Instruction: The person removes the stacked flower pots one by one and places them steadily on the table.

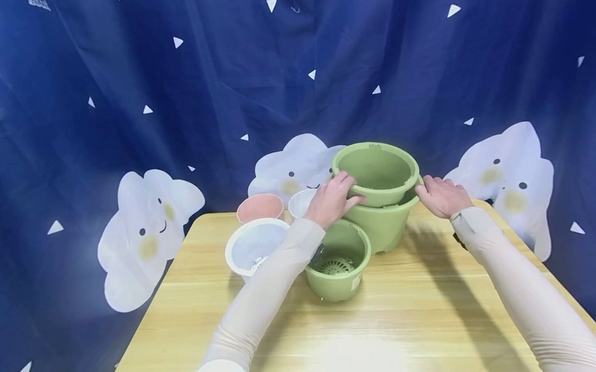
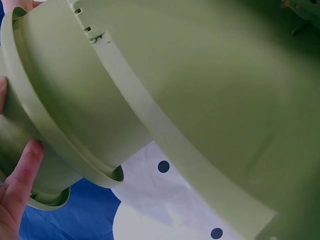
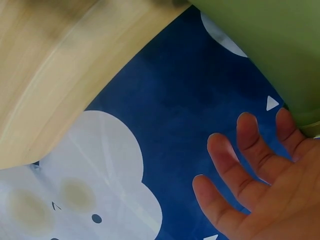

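1. Toward the back of the light wooden table [image 1: 414,325], a large green plastic pot [image 1: 377,171] sits nested and tilted inside a second, wider green plastic pot [image 1: 382,224].
2. Left hand [image 1: 331,200] grips the upper pot's left rim, fingers curled on it; the left wrist view shows fingertips [image 2: 22,165] on the green wall.
3. Right hand [image 1: 442,195] rests at the right rim; the right wrist view shows fingers [image 3: 235,165] spread and relaxed, with one fingertip at the green edge.
4. Small green plastic pot with slotted bottom [image 1: 337,265] stands just in front of the stack.
5. White plastic pot [image 1: 253,248], pink pot [image 1: 260,207] and another white pot [image 1: 301,202] stand to the left.
6. Blue cloud-print curtain [image 1: 174,102] hangs behind.
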Demonstrator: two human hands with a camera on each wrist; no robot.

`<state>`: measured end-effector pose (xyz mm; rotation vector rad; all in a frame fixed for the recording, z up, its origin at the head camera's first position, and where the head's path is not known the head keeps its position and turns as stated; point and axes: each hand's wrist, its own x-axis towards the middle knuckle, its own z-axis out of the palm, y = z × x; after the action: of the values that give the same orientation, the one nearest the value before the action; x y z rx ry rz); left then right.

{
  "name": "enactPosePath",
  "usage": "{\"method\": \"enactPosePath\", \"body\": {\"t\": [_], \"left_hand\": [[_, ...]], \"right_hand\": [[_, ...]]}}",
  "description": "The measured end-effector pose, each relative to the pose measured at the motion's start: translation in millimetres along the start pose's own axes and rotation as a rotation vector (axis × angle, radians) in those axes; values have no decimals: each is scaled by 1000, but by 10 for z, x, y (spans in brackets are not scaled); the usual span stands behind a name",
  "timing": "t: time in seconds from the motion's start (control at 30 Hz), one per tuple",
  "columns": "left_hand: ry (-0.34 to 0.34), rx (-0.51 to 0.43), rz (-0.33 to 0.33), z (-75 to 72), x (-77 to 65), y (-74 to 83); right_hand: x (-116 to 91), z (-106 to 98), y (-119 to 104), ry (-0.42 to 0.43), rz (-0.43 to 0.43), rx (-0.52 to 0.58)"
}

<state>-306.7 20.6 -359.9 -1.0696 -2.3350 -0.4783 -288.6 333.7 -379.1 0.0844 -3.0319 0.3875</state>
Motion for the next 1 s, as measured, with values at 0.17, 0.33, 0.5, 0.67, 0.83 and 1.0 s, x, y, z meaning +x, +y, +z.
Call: {"method": "enactPosePath", "body": {"t": [0.17,0.33,0.5,0.67,0.83,1.0], "left_hand": [[28,-9,7,-47,23,19],[40,-9,1,-87,30,32],[61,-10,10,-120,37,47],[78,2,14,-151,44,56],[96,11,13,-190,56,62],[140,-1,33,-231,67,62]], "right_hand": [[-1,-7,2,-3,-1,-1],[-8,-16,-4,-2,-3,-5],[-11,-22,-8,-3,1,-1],[-11,-23,-21,-3,4,-2],[-10,-22,-27,-9,7,-6],[-17,-30,-26,-18,5,-6]]}}
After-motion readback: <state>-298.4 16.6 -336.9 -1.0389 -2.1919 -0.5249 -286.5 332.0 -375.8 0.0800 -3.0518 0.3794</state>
